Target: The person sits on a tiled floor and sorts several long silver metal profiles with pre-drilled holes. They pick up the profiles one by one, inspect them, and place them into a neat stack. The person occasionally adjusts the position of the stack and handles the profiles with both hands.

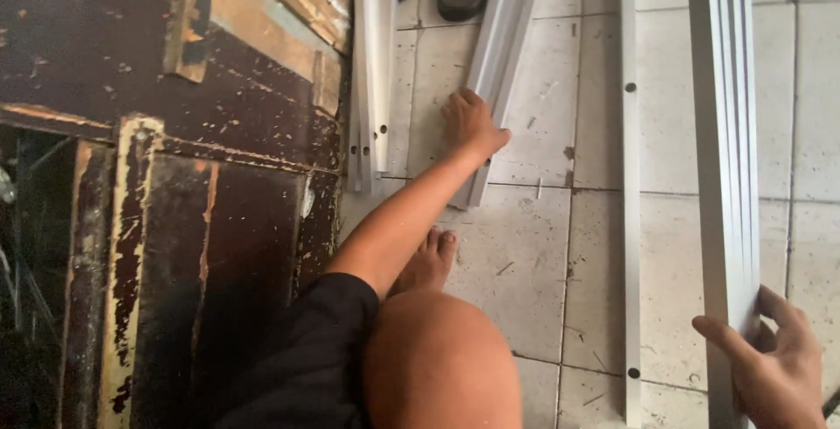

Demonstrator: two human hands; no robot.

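Left hand (pixel 470 123) lies spread on one rail (pixel 499 70), right hand (pixel 774 368) grips another rail (pixel 726 131); sorting looks barely begun, several rails lying loose.

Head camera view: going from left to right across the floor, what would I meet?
Dark worn wooden door → upright pale metal rails → left hand on a slanted rail → thin strip with holes → wide grooved rail → right hand gripping it.

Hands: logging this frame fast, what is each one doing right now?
Left hand: open, resting on the angled rail.
Right hand: closed around the end of the long rail.
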